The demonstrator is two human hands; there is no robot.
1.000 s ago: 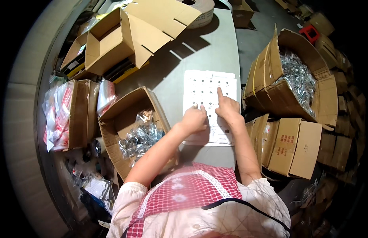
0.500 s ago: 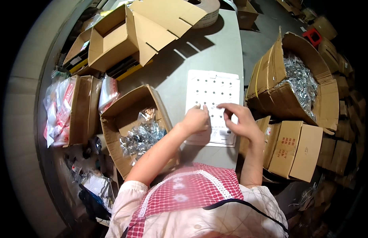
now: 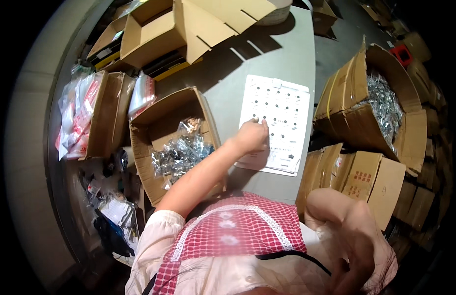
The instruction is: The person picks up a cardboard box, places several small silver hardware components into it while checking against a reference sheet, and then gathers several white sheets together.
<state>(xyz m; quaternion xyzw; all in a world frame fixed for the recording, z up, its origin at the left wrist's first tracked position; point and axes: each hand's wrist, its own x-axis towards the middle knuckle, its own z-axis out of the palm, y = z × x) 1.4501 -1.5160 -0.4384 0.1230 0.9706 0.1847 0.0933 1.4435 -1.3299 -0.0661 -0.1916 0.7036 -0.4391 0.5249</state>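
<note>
L hand [image 3: 253, 136]: on dotted wht sheet [image 3: 282, 105], half-curled | R hand [image 3: 356, 265]: well off it — can't tell either grip

Right hand [image 3: 358, 248] gone from white dotted sheet [image 3: 287, 110], now folded back near pale blouse [image 3: 228, 270] at lower right of view; sheet's right side, earlier partly covered, now bare; whole scene shifted rightward, upward

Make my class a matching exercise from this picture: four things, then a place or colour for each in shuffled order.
Column one:
1. Left hand
2. Right hand
3. Apron
4. Sheet

Column two:
a. White with dark dots
b. At the lower right of the picture
c. Red-and-white check
d. Over the sheet

Pairs: 1-d, 2-b, 3-c, 4-a
</note>
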